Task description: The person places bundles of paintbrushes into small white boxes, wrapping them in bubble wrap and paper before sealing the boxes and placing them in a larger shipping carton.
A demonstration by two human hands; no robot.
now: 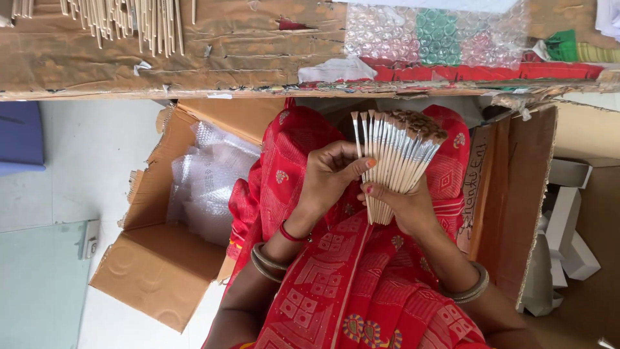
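Observation:
A bundle of thin paintbrushes [397,155] with pale wooden handles, silver ferrules and brown tips is held fanned above my lap. My right hand [403,203] grips the bundle around the lower handles. My left hand [332,173] rests against the left side of the fan, its thumb and forefinger pinching one or two brushes near the middle. Red patterned cloth [361,278] covers my lap beneath both hands.
A cardboard-covered table edge [194,58] runs across the top, with loose wooden sticks [129,22] at left and bubble wrap [433,35] at right. An open carton [155,258] holding bubble wrap sits left of my lap. Another cardboard box [523,194] and white boxes [571,239] stand right.

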